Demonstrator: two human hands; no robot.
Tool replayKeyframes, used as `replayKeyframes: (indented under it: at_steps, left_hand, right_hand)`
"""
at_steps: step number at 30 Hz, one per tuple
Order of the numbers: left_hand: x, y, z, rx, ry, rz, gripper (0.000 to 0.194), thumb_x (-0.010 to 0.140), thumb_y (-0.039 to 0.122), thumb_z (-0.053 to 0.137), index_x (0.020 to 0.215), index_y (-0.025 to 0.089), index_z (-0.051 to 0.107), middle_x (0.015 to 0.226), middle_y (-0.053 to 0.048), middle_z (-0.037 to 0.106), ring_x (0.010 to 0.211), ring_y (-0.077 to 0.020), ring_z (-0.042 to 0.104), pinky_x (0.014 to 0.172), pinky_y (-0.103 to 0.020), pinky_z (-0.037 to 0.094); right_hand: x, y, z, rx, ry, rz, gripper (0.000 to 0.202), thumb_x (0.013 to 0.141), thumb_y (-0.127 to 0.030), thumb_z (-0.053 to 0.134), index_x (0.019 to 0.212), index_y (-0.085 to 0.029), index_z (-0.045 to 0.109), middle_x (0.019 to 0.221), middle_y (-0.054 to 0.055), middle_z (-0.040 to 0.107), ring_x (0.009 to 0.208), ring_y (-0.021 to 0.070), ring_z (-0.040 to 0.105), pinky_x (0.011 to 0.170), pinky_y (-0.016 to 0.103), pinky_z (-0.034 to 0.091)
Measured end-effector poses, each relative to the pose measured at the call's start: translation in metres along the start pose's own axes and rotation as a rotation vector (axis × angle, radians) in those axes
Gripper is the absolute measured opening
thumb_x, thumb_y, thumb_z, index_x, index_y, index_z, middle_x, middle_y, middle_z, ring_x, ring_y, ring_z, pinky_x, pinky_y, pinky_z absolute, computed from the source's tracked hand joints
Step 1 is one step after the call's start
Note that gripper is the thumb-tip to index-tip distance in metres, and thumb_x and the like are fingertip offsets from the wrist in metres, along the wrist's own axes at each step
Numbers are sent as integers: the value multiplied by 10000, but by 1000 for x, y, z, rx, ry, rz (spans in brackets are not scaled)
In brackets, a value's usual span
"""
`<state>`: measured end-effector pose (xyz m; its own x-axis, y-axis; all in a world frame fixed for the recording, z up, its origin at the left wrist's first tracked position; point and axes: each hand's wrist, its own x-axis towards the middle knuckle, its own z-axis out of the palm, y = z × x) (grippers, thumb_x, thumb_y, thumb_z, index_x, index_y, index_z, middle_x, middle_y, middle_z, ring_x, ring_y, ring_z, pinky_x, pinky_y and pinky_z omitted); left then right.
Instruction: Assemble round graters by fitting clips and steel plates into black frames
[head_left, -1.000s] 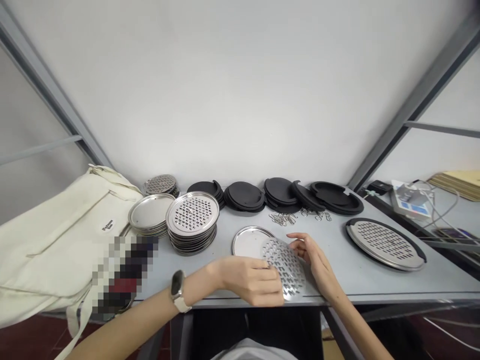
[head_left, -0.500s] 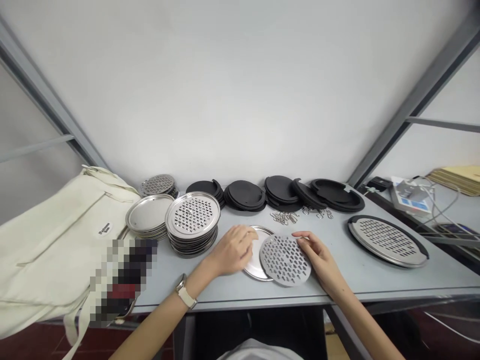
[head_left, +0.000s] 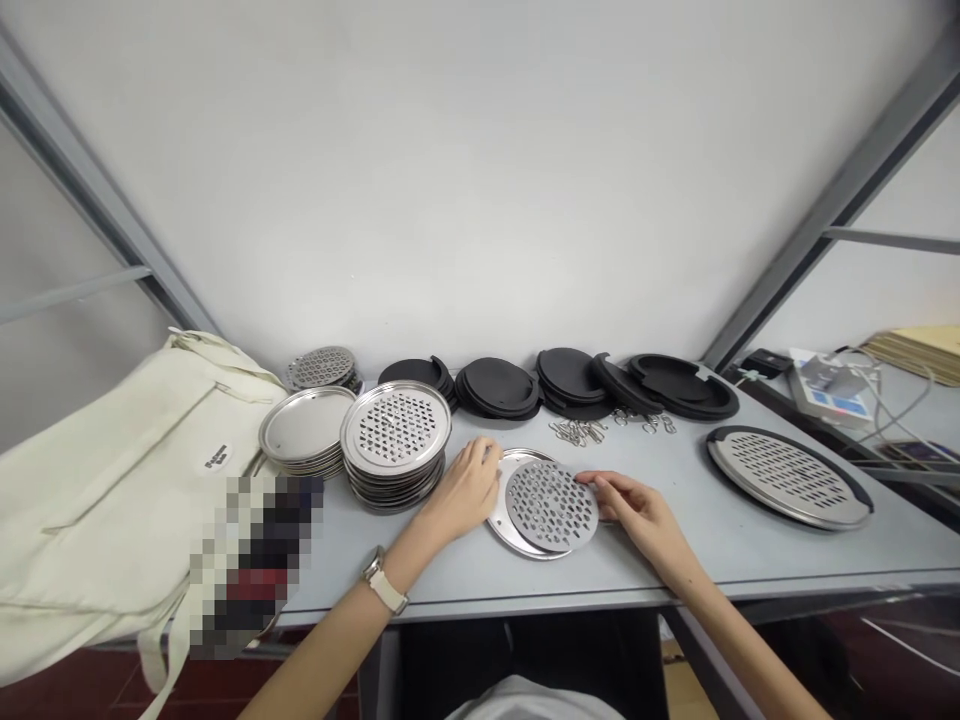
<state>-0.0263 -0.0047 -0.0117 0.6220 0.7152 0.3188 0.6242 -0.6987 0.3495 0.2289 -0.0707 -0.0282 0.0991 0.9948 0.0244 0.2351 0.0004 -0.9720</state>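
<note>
A shallow round metal plate (head_left: 501,522) with a raised rim lies on the table in front of me. My left hand (head_left: 466,487), wearing a watch at the wrist, is closed at its left rim, fingertips partly hidden. Over the plate's right part is a grey perforated grater disc (head_left: 553,506), slightly off centre. My right hand (head_left: 631,510) pinches the disc's right edge between thumb and fingers. To the left stands a stack of plates with a grater plate (head_left: 396,428) on top, beside a stack of plain plates (head_left: 307,424).
Loose grater discs (head_left: 321,368) are piled at the back left. Black round covers (head_left: 496,386) stand in several stacks along the wall. Metal clips (head_left: 577,432) lie before them. An oval grater (head_left: 791,475) in a black holder rests right; a cream bag (head_left: 135,450) is left.
The grater disc has moved left, further over the plate, with my right hand still on its edge. My left hand has drawn from above the plate to its left rim.
</note>
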Motion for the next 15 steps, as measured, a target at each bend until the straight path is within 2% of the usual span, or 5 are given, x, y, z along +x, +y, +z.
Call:
replayKeyframes:
  at_steps: [3, 5, 10, 15]
  left_hand:
    - [0, 0, 0, 3, -19, 5, 172, 938, 123, 381, 1083, 176, 454, 1073, -81, 486, 1005, -218, 515, 921, -398, 475]
    - [1, 1, 0, 12, -36, 16, 175, 934, 114, 381, 1078, 181, 452, 1063, -77, 492, 980, -216, 520, 904, -394, 477]
    - [1, 2, -1, 31, -79, 22, 266, 885, 51, 394, 1111, 185, 437, 1097, -83, 492, 1007, -221, 515, 922, -390, 461]
    - [1, 1, -1, 14, -87, 34, 315, 847, 18, 399, 1112, 185, 427, 1098, -80, 494, 1049, -223, 498, 952, -388, 451]
  right_hand:
    - [1, 3, -1, -105, -4, -138, 378, 922, -513, 509, 1022, -207, 707, 1126, 107, 668, 1010, 273, 622, 874, 399, 528]
    - [2, 4, 0, -211, -23, -241, 350, 939, -478, 494, 1053, -228, 710, 1145, 104, 646, 1090, 283, 590, 942, 417, 493]
    - [2, 3, 2, -388, -103, -307, 335, 958, -421, 464, 1156, -254, 678, 1128, 102, 590, 1016, 264, 614, 866, 396, 525]
    - [-2, 3, 5, -518, -155, -322, 361, 953, -419, 472, 1249, -256, 599, 1219, 112, 496, 938, 233, 621, 849, 402, 542]
